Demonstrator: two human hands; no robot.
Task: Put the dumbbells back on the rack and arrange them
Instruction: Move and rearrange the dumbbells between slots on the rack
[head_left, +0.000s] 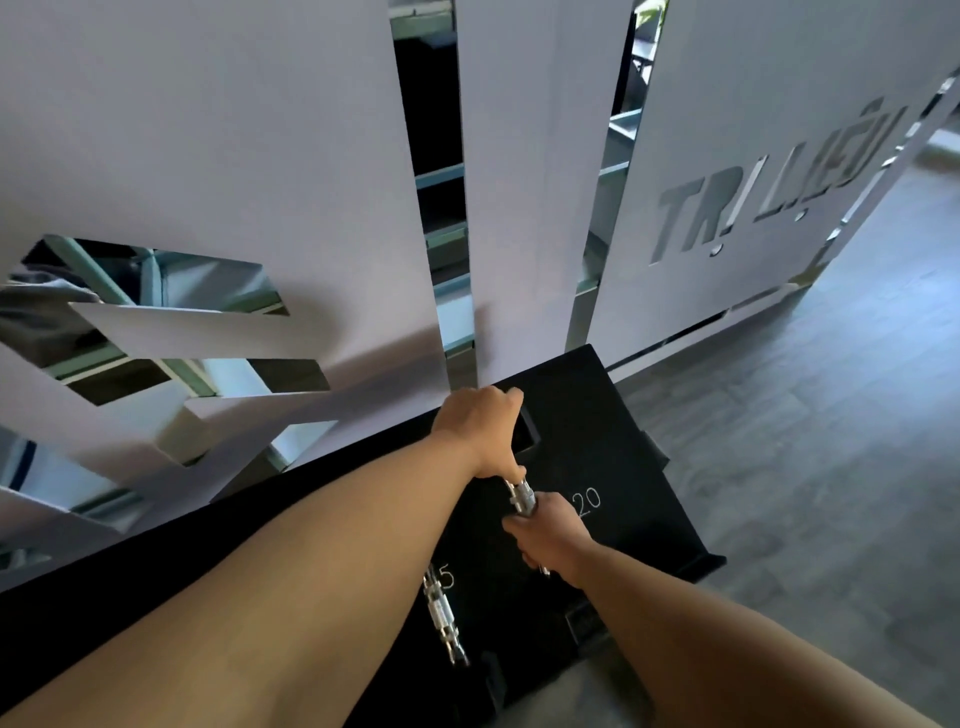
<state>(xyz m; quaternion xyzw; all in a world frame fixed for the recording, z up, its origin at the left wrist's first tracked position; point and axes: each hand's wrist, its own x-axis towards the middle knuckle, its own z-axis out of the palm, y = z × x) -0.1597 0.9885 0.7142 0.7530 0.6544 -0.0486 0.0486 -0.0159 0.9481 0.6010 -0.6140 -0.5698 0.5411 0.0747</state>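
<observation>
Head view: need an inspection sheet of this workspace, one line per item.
Surface: black dumbbell rack with white painted numbers; "20" is legible.
Job's things: chrome knurled dumbbell handle held over the "20" spot; second chrome dumbbell handle lies to its left by a partly hidden number ending in 5.
Clutter: nothing seen.
Hands: left hand and right hand both closed on the held handle.
Cables: nothing seen.
Surroundings: white cut-out wall panel with grey lettering behind the rack; grey floor to the right.
</observation>
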